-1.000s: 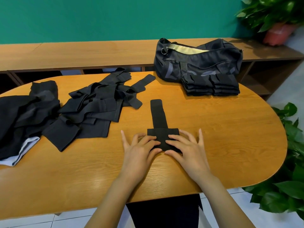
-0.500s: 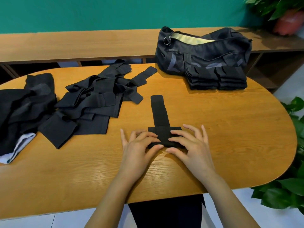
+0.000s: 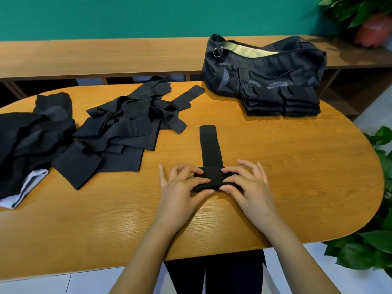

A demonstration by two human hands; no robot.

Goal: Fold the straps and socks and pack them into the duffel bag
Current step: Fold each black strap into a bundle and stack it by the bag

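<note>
The strap (image 3: pixel 210 145) lies on the table (image 3: pixel 297 155) before me, its tail pointing toward the duffel bag (image 3: pixel 265 66). A second ago my fingers pressed its near end flat. Now my left hand (image 3: pixel 180 187) and right hand (image 3: pixel 248 187) pinch that end from either side as a thicker roll, so I judge the fold is advancing.
</note>
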